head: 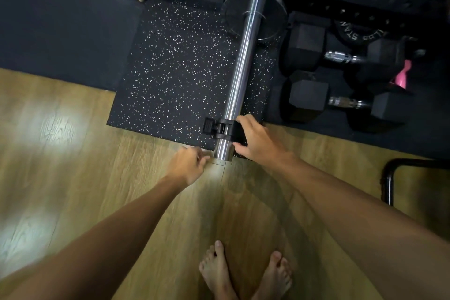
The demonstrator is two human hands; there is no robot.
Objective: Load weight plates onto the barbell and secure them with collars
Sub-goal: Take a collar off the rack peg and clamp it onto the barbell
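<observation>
A plate (255, 17) already sits far up the bar (239, 75) at upper centre, while the right hand (255, 141) wraps its fingers around the collar (224, 128) near the sleeve's end, not yet slid against the plate; the left hand (190, 165), loosely curled and empty, hovers just beside the tip.

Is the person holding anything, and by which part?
The right hand grips the black collar by its right side, near the sleeve end of the barbell. The left hand holds nothing.
</observation>
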